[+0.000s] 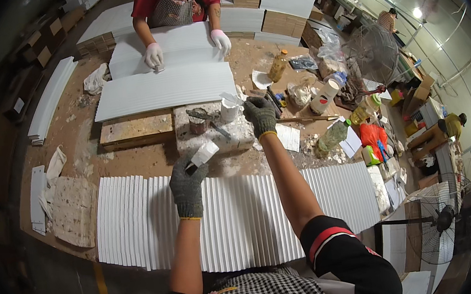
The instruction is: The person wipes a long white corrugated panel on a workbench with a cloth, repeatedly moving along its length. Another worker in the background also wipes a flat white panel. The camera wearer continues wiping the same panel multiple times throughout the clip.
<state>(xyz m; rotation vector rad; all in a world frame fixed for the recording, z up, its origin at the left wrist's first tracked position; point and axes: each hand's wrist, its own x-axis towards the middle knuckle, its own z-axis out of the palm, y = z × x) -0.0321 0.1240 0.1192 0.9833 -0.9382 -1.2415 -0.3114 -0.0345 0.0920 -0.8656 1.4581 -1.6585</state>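
My left hand (188,182), in a dark grey knit glove, is closed on a small flat white piece (206,152) that looks like a scraper blade coated in white paste. My right hand (260,113), gloved the same way, is closed beside a white cup (229,111). From its fingers a pale flat blade (232,98), like a putty knife's, reaches over the cup; its handle is hidden. The cup stands on a paste-stained white block (184,143), next to a dark jar (197,124). Below my hands lies a row of white strips (237,216), packed side by side.
Across the worktable, a co-worker in white gloves (153,56) leans over white strips (165,90). Bottles (278,66), bags and papers clutter the right side. A stained foam slab (73,212) lies at left. Fans (444,218) stand beyond the right edge.
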